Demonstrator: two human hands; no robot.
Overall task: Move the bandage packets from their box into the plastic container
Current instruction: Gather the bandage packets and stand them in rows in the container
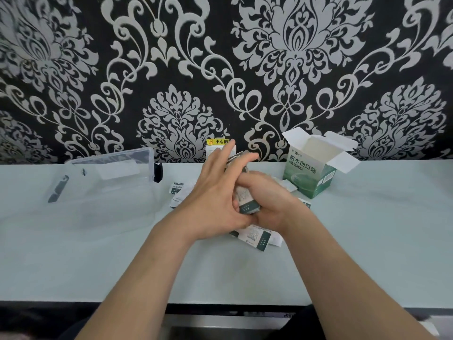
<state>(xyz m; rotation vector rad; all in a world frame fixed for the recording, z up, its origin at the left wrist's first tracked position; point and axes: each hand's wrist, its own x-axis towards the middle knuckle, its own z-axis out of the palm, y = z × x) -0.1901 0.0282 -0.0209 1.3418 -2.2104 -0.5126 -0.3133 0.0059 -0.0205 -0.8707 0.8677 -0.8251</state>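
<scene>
A stack of white-and-green bandage packets (246,204) is held upright between both hands at the table's middle. My left hand (215,190) presses its straight fingers against the stack's left side. My right hand (264,200) curls round the stack from the right. Loose packets (257,238) lie on the table under my wrists, and more packets (179,192) lie left of my hands. The green-and-white bandage box (310,174) stands open at the back right. The clear plastic container (110,185) sits on the left, lid off or open.
A pale table (98,261) runs up to a black-and-white patterned wall. A yellow-labelled white object (218,143) stands against the wall behind my hands. The table's front edge (73,303) lies near me.
</scene>
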